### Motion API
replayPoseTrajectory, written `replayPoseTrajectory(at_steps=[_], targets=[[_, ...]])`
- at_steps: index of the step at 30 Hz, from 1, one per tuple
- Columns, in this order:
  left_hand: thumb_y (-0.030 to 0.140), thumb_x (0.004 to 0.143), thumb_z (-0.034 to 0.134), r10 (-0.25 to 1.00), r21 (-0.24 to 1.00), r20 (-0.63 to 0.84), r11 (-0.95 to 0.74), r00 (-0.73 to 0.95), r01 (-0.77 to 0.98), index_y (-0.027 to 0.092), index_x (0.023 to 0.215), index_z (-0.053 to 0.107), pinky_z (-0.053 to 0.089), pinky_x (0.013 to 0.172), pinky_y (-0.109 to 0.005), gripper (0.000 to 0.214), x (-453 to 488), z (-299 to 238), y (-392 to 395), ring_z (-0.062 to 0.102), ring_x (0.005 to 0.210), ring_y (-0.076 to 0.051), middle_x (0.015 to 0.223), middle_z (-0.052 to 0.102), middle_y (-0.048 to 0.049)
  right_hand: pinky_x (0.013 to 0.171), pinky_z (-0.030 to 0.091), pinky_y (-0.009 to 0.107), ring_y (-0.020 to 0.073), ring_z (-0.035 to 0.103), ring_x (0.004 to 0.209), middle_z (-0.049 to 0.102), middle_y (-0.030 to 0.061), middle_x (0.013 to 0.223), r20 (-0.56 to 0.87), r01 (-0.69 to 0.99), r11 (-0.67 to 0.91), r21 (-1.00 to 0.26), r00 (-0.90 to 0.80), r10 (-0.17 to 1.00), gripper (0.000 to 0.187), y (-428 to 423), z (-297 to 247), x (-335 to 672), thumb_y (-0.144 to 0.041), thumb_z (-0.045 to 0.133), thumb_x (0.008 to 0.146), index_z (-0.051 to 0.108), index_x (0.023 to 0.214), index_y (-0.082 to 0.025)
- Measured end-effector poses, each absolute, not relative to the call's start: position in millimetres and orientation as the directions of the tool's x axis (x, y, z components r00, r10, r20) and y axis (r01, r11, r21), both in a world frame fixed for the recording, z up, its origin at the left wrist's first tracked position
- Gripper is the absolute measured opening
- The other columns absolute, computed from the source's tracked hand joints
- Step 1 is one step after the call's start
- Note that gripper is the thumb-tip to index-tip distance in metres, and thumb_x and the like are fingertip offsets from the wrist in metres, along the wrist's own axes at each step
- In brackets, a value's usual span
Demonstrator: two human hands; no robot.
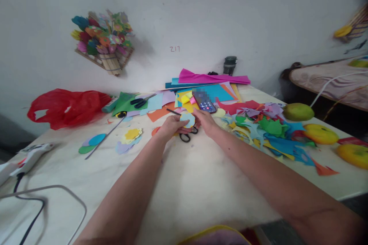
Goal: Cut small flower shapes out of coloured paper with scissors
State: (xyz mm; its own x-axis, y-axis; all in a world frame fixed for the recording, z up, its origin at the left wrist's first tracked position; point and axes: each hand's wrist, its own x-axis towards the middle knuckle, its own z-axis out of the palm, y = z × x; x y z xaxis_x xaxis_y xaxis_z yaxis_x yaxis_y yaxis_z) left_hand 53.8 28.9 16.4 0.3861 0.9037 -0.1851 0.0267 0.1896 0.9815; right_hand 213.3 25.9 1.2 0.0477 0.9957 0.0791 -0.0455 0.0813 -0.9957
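Over the middle of the table, a small light-blue paper disc (187,120) with yellow patches is between my hands. My left hand (172,126) is closed on it, thumb flat across the front and fingers behind. My right hand (205,120) is closed at the disc's right edge; its fingertips are small and partly hidden. Below the hands lie black scissor handles (184,137), the blades out of sight. A dark thin stick (173,111) lies just beyond my left hand. Past my right hand rests a phone (205,102) with a lit screen, beside yellow and pink pieces.
Paper scraps (258,130) and several mangoes (320,134) spread along the right. Coloured sheets (214,78) lie at the back. Left are a red plastic bag (69,107), black-handled scissors (139,102), cut paper circles (92,142), paper flowers (130,136) and a corded power strip (34,157).
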Motion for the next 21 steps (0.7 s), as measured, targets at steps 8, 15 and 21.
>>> replayPoseTrajectory(at_steps=[8,15,21], targets=[[0.031,0.064,0.087,0.903,0.984,-0.17,0.177,0.395,0.018,0.01,0.088,0.072,0.059,0.062,-0.026,0.035,53.2,15.9,29.6,0.075,0.072,-0.024,0.076,0.076,-0.0119,0.038,0.036,0.023,0.0126,0.05,0.05,0.06,0.0022,0.058,0.027,-0.128,0.029,-0.991,0.013,1.0,0.031,22.8,5.3,213.5,-0.047,0.066,0.074,0.062,0.068,-0.017],[0.031,0.062,0.088,0.901,0.982,-0.181,0.187,0.393,0.023,0.011,0.085,0.071,0.059,0.063,-0.025,0.035,52.5,16.7,28.6,0.075,0.072,-0.023,0.074,0.075,-0.0108,0.04,0.036,0.022,0.0114,0.048,0.051,0.057,-0.001,0.056,0.079,-0.039,0.079,-0.996,-0.002,0.997,0.031,22.3,2.7,213.0,-0.044,0.076,0.063,0.062,0.062,-0.017],[0.032,0.063,0.088,0.9,0.982,-0.177,0.185,0.398,0.019,0.011,0.08,0.068,0.058,0.061,-0.024,0.033,53.3,14.9,29.2,0.074,0.066,-0.021,0.069,0.074,-0.0092,0.04,0.034,0.024,0.0085,0.039,0.045,0.05,-0.0047,0.052,0.1,0.044,0.099,-0.994,0.023,0.995,0.036,23.6,1.3,212.9,-0.048,0.079,0.057,0.059,0.059,-0.018]])
